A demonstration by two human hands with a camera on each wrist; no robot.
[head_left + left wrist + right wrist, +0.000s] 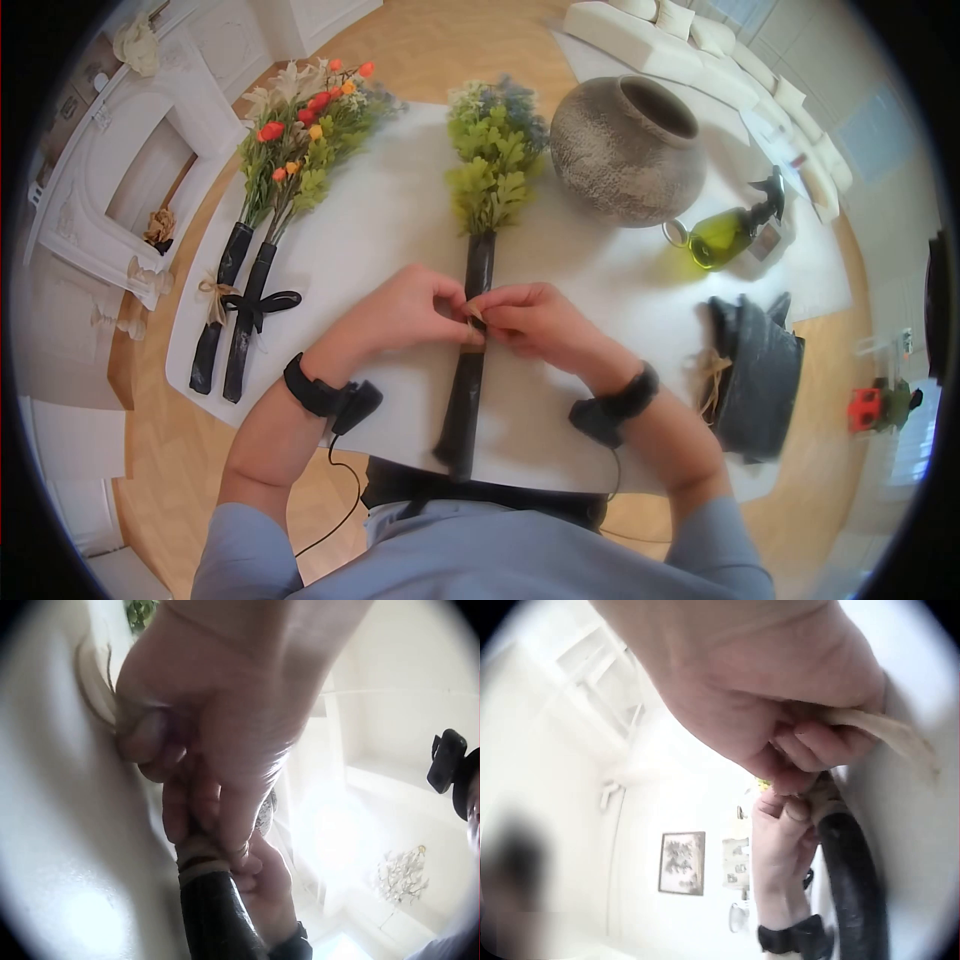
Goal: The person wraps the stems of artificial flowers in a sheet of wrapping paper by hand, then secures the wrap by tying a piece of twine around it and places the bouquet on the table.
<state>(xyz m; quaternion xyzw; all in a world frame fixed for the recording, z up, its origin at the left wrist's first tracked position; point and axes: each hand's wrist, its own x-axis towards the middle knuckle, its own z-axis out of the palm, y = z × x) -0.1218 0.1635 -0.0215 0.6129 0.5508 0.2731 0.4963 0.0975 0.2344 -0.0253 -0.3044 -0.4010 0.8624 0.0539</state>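
Observation:
A bunch of green and blue artificial flowers, its stems in a black wrap, lies on the white table. A tan ribbon goes round the wrap at mid-length. My left hand bends over the wrap from the left, its curled fingers gripping the ribbon, with a loose length hanging beside it in the left wrist view. From the right, my right hand pinches the ribbon close to the left fingertips, and an end sticks out of its curled fingers. The fingers hide the crossing of the ribbon.
Two wrapped bouquets, one with a black bow, lie on the left. At the right are a round grey vase, a green spray bottle and folded black wrapping. The white table extends around them.

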